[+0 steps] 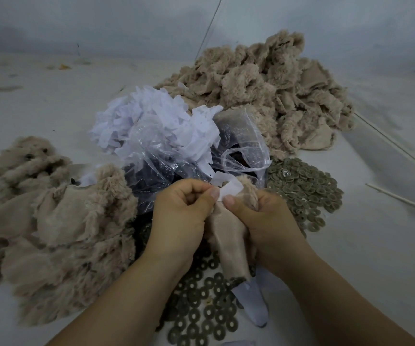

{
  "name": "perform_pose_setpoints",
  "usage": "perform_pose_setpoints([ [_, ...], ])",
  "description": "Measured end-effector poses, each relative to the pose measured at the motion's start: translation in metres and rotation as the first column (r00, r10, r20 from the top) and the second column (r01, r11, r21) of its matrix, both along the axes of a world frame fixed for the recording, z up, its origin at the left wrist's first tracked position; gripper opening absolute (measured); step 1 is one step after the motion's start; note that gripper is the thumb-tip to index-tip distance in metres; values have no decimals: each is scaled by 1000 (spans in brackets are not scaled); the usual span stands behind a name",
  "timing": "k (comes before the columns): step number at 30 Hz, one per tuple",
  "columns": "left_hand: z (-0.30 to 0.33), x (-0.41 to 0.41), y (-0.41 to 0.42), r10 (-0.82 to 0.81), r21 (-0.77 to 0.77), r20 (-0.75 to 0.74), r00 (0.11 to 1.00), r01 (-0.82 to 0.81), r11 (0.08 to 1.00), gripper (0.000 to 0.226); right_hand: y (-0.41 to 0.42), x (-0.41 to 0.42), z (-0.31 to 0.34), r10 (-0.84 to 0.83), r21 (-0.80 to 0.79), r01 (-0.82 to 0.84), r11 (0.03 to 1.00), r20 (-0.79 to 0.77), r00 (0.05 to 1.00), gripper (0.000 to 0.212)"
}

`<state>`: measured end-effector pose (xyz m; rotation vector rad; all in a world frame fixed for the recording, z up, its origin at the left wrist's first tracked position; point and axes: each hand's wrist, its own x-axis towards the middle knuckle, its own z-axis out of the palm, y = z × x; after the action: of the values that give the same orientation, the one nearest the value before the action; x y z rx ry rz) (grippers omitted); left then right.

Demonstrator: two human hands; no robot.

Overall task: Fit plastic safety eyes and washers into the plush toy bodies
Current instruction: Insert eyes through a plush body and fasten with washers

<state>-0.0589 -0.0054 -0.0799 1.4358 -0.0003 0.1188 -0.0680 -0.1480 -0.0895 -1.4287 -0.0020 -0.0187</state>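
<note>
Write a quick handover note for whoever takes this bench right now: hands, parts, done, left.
Left hand and right hand both grip one beige plush body, thumbs pinching a white paper tab at its top.
Washers lie at right and below the hands; clear bag and white paper scraps sit behind.
Plush pile at left; larger pile behind.
No eye visible on the held body; which pile is finished is unclear.

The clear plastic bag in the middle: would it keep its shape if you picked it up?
Probably not. The bag lies crumpled and creased against the white scraps, so it is likely thin and floppy. It looks glossy, so perhaps slippery. Dark contents show through it and could shift or spill from its open mouth.
</note>
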Motion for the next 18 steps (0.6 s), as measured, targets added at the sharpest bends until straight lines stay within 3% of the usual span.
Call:
perform_pose_setpoints([
  [6, -1, 0, -2, 27, 15, -37, 999, -27, 1000, 26, 0, 2, -3, 65, 8, -65, 998, -1, 998, 13],
  [11, 0, 0, -2, 65, 38, 6, 998, -65, 997, 16, 2, 2, -5, 60, -33, -59, 998, 15, 998, 25],
  [18, 0, -3, -3, 6, 18, 47, 999, -6, 1000, 14, 1, 0, 0, -29, -15, 28, 999, -37, 999, 12],
])
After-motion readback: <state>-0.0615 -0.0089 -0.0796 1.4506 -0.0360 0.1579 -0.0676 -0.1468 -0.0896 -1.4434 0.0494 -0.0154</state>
